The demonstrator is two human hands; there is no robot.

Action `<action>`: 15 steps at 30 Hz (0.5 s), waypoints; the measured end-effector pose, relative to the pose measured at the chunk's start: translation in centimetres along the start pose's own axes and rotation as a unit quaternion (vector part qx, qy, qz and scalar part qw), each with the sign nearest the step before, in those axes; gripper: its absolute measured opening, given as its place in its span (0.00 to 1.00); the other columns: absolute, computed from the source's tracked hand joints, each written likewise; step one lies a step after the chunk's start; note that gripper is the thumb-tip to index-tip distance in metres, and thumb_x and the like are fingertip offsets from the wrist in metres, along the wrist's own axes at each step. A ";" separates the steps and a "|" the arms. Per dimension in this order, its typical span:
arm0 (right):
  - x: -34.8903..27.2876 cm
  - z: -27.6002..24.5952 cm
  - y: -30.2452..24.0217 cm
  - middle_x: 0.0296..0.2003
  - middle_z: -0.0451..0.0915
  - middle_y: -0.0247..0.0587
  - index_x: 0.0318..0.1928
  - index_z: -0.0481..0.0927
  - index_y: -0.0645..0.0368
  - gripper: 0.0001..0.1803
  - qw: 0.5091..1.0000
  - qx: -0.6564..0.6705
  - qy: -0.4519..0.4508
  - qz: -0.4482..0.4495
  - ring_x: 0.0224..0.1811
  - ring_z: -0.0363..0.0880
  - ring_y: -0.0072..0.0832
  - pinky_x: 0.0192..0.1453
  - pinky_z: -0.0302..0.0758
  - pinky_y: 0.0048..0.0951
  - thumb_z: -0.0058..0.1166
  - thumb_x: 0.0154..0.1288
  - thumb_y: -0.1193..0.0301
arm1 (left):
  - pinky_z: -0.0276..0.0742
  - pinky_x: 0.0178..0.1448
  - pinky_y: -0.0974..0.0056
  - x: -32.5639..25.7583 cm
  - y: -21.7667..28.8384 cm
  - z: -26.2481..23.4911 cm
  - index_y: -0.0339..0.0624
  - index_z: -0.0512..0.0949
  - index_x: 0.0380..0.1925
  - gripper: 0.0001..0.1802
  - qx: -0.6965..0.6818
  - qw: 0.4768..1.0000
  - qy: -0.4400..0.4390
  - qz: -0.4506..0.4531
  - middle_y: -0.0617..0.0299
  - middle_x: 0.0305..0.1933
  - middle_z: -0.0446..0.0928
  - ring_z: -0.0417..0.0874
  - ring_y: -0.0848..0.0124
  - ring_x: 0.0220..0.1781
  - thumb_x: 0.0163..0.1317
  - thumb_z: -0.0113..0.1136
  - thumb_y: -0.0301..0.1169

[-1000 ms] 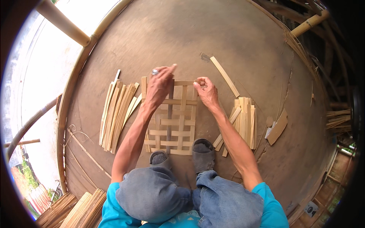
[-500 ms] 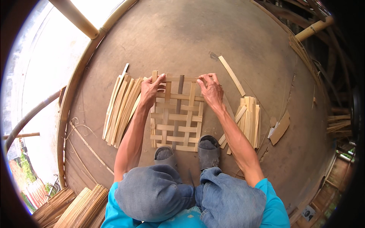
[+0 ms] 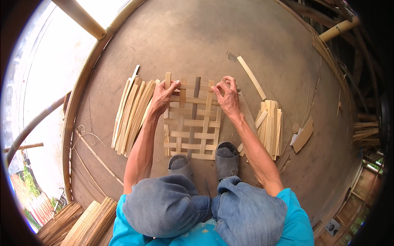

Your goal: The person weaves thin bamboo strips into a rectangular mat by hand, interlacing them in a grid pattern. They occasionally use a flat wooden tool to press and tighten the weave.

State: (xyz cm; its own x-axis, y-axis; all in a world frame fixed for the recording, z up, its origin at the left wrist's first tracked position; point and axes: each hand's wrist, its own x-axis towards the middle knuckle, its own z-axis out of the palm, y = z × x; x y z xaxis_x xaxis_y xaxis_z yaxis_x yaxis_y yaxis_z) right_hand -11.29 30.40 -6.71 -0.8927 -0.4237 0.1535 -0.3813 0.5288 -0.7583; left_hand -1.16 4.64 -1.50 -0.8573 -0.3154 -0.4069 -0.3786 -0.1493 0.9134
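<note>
On the floor before my feet lies an open-weave bamboo panel (image 3: 200, 123), with pale flat strips crossing over and under and one dark strip (image 3: 193, 110) running lengthwise near the middle. My left hand (image 3: 163, 97) grips its far left corner, thumb on the topmost crosswise strip, beside a pale upright strip end (image 3: 168, 78). At the far right corner my right hand (image 3: 227, 97) is closed, thumb and forefinger at the right end of that crosswise strip (image 3: 201, 87). What its other fingers touch is hidden.
Loose bamboo strips (image 3: 133, 115) lie left of the panel, and another pile (image 3: 271, 129) lies to the right. A single strip (image 3: 251, 78) rests farther right. Nearby is a brown cardboard piece (image 3: 303, 135). More bundled strips (image 3: 88, 225) sit at the lower left, and a bamboo rail (image 3: 84, 86) edges the floor.
The right lengthwise strip's far end now shows above the top crosswise strip, where that strip covered it before. My right hand has shifted slightly; the left keeps its hold.
</note>
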 end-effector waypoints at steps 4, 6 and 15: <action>-0.5 0.4 -0.2 0.64 0.69 0.51 0.42 0.82 0.56 0.16 0.999 -0.026 0.024 -0.022 0.61 0.76 0.53 0.61 0.79 0.56 0.66 0.73 0.56 | 0.85 0.45 0.61 -0.4 0.5 -0.2 0.37 0.83 0.46 0.25 0.014 1.000 0.005 -0.008 0.57 0.41 0.85 0.88 0.69 0.44 0.71 0.70 0.51; -1.0 0.0 0.4 0.64 0.68 0.51 0.42 0.82 0.56 0.17 0.999 -0.012 0.031 -0.019 0.61 0.76 0.53 0.61 0.79 0.55 0.65 0.73 0.54 | 0.86 0.46 0.61 0.0 0.3 0.5 0.36 0.83 0.46 0.25 0.007 1.000 -0.007 -0.011 0.57 0.42 0.86 0.88 0.68 0.44 0.71 0.70 0.51; -1.7 0.4 0.3 0.59 0.73 0.50 0.49 0.80 0.54 0.20 0.998 0.046 -0.012 0.037 0.55 0.78 0.45 0.53 0.80 0.49 0.59 0.77 0.50 | 0.87 0.48 0.59 0.0 -0.7 -0.4 0.36 0.83 0.45 0.23 0.006 1.000 -0.022 0.000 0.56 0.42 0.86 0.89 0.68 0.46 0.71 0.71 0.48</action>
State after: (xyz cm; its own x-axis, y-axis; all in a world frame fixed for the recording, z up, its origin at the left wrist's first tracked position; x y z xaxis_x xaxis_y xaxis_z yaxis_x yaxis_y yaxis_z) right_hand -9.83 30.97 -7.46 -0.9114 -0.4038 0.0795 -0.2893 0.4910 -0.8217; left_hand -0.71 4.34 -2.15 -0.8719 -0.2737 -0.4061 -0.3822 -0.1382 0.9137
